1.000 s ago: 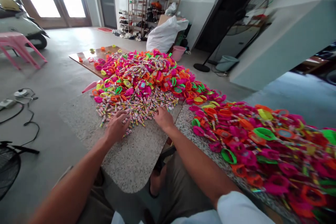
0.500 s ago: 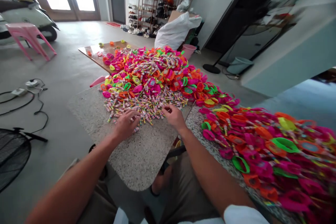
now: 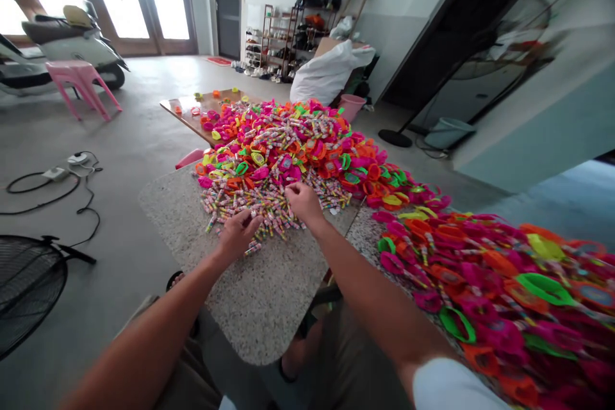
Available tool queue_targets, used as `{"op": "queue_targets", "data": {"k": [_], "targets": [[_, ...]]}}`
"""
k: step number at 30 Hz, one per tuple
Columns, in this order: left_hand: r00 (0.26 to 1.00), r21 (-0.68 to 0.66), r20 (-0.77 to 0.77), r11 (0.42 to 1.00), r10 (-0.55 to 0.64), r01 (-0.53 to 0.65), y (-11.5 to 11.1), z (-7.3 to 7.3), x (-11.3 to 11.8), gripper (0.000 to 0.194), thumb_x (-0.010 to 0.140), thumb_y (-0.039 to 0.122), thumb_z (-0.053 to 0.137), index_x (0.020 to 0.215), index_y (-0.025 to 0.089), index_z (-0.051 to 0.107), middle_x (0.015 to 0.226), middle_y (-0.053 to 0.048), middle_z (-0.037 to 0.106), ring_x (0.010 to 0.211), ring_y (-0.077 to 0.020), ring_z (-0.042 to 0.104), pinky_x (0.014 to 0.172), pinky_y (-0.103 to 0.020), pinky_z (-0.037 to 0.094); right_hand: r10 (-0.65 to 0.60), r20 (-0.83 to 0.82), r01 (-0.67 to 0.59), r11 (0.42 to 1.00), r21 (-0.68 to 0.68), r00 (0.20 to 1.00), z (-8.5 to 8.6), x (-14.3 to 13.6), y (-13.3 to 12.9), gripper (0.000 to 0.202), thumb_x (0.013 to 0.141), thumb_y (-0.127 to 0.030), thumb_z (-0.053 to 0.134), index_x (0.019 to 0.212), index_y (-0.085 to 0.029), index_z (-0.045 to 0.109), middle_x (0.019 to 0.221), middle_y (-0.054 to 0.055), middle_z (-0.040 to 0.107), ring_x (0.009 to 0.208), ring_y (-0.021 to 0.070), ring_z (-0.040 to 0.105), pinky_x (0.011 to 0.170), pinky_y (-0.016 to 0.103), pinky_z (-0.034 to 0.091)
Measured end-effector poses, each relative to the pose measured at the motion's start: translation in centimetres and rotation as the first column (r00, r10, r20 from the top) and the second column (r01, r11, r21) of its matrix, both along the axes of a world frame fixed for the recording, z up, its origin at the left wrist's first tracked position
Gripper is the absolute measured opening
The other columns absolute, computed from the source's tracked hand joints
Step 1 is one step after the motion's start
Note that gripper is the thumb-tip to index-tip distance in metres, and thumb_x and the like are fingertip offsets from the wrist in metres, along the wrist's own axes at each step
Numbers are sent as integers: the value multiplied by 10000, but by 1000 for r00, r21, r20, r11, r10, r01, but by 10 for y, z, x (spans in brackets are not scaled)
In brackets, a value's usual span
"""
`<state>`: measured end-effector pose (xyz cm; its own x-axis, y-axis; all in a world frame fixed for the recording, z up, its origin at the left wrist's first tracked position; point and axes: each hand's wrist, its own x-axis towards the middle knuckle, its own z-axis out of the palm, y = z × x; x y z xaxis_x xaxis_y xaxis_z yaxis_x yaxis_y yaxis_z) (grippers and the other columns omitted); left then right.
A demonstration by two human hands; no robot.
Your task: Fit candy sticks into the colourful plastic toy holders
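A heap of small printed tubes (image 3: 273, 214), like wrapped candy rolls, lies on the speckled stone slab (image 3: 254, 307) in front of me. My left hand (image 3: 237, 234) is at the near left edge of these tubes. Its thumb and forefinger close near a small whitish piece that I cannot make out. Over the middle of the heap, my right hand (image 3: 303, 202) has its fingertips pinched together; whatever is between them is hidden. Just beyond lies a mound of bright plastic toy watches (image 3: 317, 150) in pink, orange, green and yellow, with more tubes scattered on top.
More toy watches (image 3: 500, 282) cover a second stone surface on my right. A wooden board (image 3: 185, 109) extends behind the mound. A white sack (image 3: 321, 73) and a pink bucket (image 3: 352, 106) stand beyond. On the left floor are a black fan (image 3: 31, 291), cables and a pink stool (image 3: 79, 80).
The view has shifted, so the scene sits lower and further right. My right hand has moved left over the tubes. My left hand's fingers have drawn closer together.
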<state>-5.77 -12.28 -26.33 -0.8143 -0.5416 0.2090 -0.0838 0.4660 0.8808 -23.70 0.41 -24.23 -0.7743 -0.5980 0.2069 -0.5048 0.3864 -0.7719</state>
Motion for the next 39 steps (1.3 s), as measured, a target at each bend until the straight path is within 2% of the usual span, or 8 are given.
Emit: {"op": "queue_targets", "data": {"k": [5, 11, 15, 18, 24, 27, 30, 39], "targets": [[1000, -72, 1, 997, -9, 9, -2, 6, 3, 413, 976, 509, 506, 701, 211, 429, 652, 52, 383, 626, -121, 360, 611, -262, 264, -268, -166, 271, 963, -6, 949, 15, -74, -59, 460, 887, -254, 596, 1310, -82, 653, 1299, 244, 691, 1209, 343, 640, 1072, 460, 491], [998, -184, -52, 983, -30, 20, -11, 9, 5, 393, 993, 467, 531, 709, 209, 445, 667, 41, 429, 644, -130, 398, 644, -277, 277, -80, -243, 106, 990, 96, 967, 10, -91, -88, 489, 802, -203, 675, 1289, -155, 671, 1261, 195, 714, 1182, 359, 657, 1064, 477, 507], [998, -176, -62, 984, 7, -18, -16, 7, 6, 380, 1011, 456, 530, 729, 208, 472, 681, 39, 462, 654, -131, 422, 651, -279, 287, -52, -215, 54, 999, 5, 975, 2, -71, -72, 370, 836, -245, 618, 1192, -171, 686, 1101, 129, 749, 1033, 287, 689, 978, 416, 548], [994, -151, -109, 988, 13, -29, -14, 9, 7, 360, 1018, 438, 548, 744, 207, 511, 695, 33, 507, 667, -133, 462, 666, -276, 335, 39, 72, -18, 964, -266, 997, 1, -41, -48, 376, 814, -356, 693, 1156, -201, 674, 905, 33, 702, 767, 202, 643, 736, 336, 563], [932, -48, -349, 995, -98, 87, -5, 15, 8, 204, 1018, 371, 624, 978, 201, 728, 1138, -101, 722, 1091, -218, 676, 891, -322, 536, 408, 609, 19, 821, -571, 679, 7, 38, -3, 508, 700, -389, 898, 1154, -248, 719, 760, -47, 625, 593, 108, 538, 527, 232, 441], [905, -38, -366, 975, -218, 219, 2, 11, 7, 170, 990, 350, 691, 1033, 207, 772, 1153, -111, 750, 1128, -235, 698, 937, -351, 572, 419, 663, 62, 817, -574, 621, 5, 59, 5, 496, 696, -426, 921, 1118, -232, 747, 682, -48, 626, 548, 99, 505, 502, 227, 415], [887, -47, -377, 962, -267, 270, 9, 6, 7, 182, 967, 351, 736, 1071, 214, 796, 1182, -117, 760, 1153, -243, 706, 1028, -394, 563, 363, 647, 72, 836, -544, 671, 1, 66, 9, 477, 694, -476, 921, 1061, -213, 765, 734, -19, 690, 543, 95, 519, 505, 231, 421], [948, -28, -265, 984, -176, 175, 5, 8, 4, 191, 937, 393, 758, 1022, 233, 820, 1113, -102, 763, 1094, -240, 703, 1023, -400, 550, 420, 591, -58, 845, -532, 689, -3, 69, 25, 376, 820, -445, 749, 1142, -265, 676, 987, 20, 741, 792, 182, 703, 674, 314, 595]]}}
